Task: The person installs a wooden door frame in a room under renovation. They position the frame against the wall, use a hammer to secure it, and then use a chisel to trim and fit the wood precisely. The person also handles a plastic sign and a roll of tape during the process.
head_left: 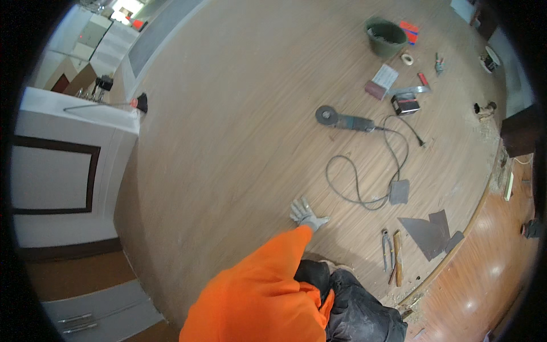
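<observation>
My left hand (307,215), in a pale grey glove below an orange sleeve (256,288), is spread with its fingers apart. It holds nothing and is at or just above the wood-look floor (228,159); whether it touches I cannot tell. Nearest to it on the right is the looped grey cord (357,185) of an angle grinder (348,121), which lies farther ahead. A grey square sheet (399,192) rests by the cord. My right hand is out of view; dark trousers (359,308) show at the lower edge.
Pincers (388,251) and a wooden-handled tool (397,259) lie near my knees, with dark grey sheets (427,235) beyond. Ahead right are a green bucket (386,39), a tape roll (407,59) and a small box (405,105). A floor edge (450,259) curves along the right.
</observation>
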Demonstrator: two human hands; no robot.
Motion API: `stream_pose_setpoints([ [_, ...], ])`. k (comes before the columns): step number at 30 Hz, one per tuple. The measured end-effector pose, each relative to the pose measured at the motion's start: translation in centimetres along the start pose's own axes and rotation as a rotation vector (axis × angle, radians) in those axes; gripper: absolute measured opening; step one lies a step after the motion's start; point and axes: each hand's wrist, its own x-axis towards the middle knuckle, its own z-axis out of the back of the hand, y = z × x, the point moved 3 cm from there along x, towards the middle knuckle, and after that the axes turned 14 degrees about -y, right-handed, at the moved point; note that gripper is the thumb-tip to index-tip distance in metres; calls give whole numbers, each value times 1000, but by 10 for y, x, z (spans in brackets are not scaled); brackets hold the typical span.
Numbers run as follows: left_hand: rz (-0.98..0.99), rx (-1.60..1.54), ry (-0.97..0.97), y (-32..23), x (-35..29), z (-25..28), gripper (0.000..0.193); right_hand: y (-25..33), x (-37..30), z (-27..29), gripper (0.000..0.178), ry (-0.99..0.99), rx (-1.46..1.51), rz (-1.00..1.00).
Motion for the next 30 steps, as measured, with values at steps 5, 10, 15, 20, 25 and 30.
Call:
stream_pose_setpoints([
  [5,-1,58,-36,10,8,-8,159,-9,-7,-23,33,22,40,-47],
  [10,-31,94,-94,8,7,-1,159,-40,-43,-32,34,64,40,-152],
  [15,-13,163,-49,9,3,1,159,-85,-93,-30,37,111,-25,-308],
  [20,-28,287,-128,-14,-18,11,143,-115,-148,-25,38,209,-20,-447],
  [25,-905,-47,-96,-105,-108,-47,87,-120,-134,-9,34,329,260,-552],
  [30,-1567,-593,883,-253,-475,26,73,-133,-137,-5,37,340,251,-614],
])
